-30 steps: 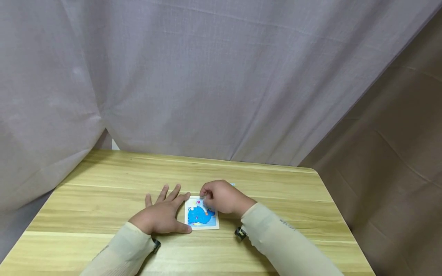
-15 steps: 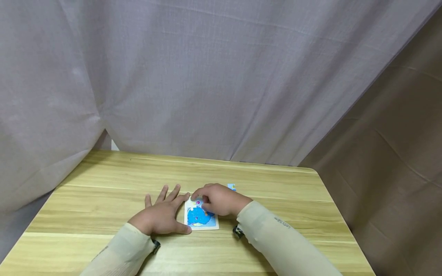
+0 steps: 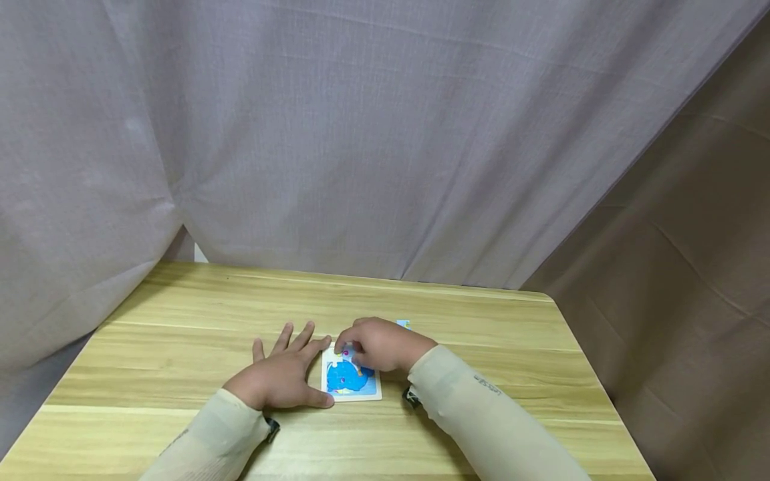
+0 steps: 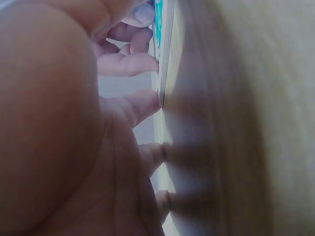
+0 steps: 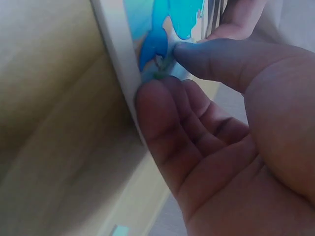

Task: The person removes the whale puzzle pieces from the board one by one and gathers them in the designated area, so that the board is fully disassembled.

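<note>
A small square jigsaw puzzle (image 3: 353, 385) with a white frame and a blue whale-like picture lies on the table. My left hand (image 3: 281, 377) is spread flat beside it, fingers straight, index fingertip at the far left corner and thumb at the near left corner. Above the puzzle's far right part, my right hand (image 3: 385, 344) has its fingers curled, thumb and fingertips pinching a puzzle piece low over the picture. The right wrist view shows the thumb (image 5: 211, 59) and index fingertip right at the picture surface; the piece is mostly hidden between them.
A loose light-blue puzzle piece (image 3: 404, 324) lies on the wooden table (image 3: 481, 327) behind my right hand. A grey curtain (image 3: 337, 147) hangs along the far edge, and a brown curtain (image 3: 680, 300) hangs at the right.
My right hand has shifted left over the puzzle and then stayed there with small finger movements, uncovering more of the loose piece behind it. My left hand has stayed in place.
</note>
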{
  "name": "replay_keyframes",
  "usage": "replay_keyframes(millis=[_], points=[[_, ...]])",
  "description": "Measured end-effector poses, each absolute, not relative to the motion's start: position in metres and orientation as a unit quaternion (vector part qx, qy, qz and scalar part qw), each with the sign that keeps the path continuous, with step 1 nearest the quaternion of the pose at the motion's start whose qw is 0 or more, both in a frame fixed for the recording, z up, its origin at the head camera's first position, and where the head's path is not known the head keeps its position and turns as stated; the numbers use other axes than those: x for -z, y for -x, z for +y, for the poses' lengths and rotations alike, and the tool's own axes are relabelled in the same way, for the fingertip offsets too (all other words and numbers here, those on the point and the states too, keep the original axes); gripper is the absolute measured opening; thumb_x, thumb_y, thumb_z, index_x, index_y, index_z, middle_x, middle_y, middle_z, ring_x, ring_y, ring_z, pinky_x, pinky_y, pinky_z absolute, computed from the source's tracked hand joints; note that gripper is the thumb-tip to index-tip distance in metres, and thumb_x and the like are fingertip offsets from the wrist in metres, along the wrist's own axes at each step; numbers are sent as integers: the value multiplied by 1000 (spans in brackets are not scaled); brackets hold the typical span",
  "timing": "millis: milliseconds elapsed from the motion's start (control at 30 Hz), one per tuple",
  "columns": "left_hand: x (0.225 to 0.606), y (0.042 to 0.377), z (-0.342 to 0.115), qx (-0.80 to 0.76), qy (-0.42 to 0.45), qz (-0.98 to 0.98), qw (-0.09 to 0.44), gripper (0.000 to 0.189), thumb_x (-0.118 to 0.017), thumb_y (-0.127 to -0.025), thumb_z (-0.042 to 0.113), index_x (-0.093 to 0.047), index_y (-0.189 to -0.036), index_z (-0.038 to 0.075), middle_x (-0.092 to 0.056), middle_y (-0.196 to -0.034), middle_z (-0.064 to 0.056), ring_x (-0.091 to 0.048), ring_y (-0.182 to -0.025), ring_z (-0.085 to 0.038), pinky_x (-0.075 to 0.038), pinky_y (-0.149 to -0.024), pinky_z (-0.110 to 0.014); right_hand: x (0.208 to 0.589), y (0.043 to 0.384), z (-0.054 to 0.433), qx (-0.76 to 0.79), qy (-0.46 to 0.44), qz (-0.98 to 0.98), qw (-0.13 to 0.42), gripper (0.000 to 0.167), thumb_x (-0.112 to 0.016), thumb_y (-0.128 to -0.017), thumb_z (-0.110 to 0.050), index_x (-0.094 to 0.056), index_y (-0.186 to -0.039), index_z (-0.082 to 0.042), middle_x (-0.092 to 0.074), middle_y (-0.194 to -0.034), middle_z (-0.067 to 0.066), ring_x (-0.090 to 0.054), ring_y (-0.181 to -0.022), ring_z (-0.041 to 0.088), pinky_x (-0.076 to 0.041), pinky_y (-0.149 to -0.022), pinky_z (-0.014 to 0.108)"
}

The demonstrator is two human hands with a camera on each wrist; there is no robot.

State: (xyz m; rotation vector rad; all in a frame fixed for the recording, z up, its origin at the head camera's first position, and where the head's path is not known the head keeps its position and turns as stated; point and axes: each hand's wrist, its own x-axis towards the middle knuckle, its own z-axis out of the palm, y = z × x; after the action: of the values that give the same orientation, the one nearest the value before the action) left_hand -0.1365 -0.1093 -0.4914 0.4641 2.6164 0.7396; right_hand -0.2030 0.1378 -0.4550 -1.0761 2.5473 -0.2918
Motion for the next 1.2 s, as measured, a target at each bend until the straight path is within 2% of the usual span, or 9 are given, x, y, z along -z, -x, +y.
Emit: replay_keyframes(millis=[167,333,500,667,933,1200], points=[[491,136,-110,-261,-166,932,188,118,-91,-80,73,-38,-177,33,-8,-192,-10,6,-175,-52,12,-118,-96,447,203,131,80,382,901,187,30,-79,-104,-9,-79,-128,-27,-71,-106,-4,-60,-95,8,-57,-95,29],[490,136,-110,-264,-165,932,187,117,-92,-80,72,-39,-176,33,-8,-192,-9,6,-175,-52,11,-119,-95,442,202,120,51,361,910,199,33,-75,-104,-4,-79,-126,-27,-74,-116,-5,-62,-99,8,-59,-100,31],[489,135,-111,-263,-164,933,184,116,-92,-80,72,-40,-176,34,-9,-192,-10,5,-175,-52,10,-119,-95,442,202,113,26,339,917,208,32,-72,-103,0,-78,-119,-27,-69,-111,-7,-61,-94,10,-58,-91,28],[489,135,-110,-266,-164,932,185,115,-92,-81,71,-40,-176,33,-10,-191,-11,5,-175,-53,10,-120,-95,440,201,109,13,335,919,209,25,-72,-106,-4,-76,-115,-27,-65,-107,-8,-61,-91,10,-56,-86,26],[490,135,-110,-267,-162,931,189,116,-92,-80,72,-39,-176,34,-8,-192,-10,6,-175,-52,12,-120,-95,438,197,108,11,334,921,201,24,-72,-107,-7,-75,-118,-28,-65,-106,-6,-61,-87,10,-57,-85,25],[491,135,-109,-268,-164,931,187,117,-92,-79,73,-39,-176,34,-8,-192,-9,6,-175,-52,12,-119,-95,442,191,119,43,346,923,164,28,-73,-104,-2,-73,-120,-25,-67,-102,-6,-60,-86,10,-56,-82,27]])
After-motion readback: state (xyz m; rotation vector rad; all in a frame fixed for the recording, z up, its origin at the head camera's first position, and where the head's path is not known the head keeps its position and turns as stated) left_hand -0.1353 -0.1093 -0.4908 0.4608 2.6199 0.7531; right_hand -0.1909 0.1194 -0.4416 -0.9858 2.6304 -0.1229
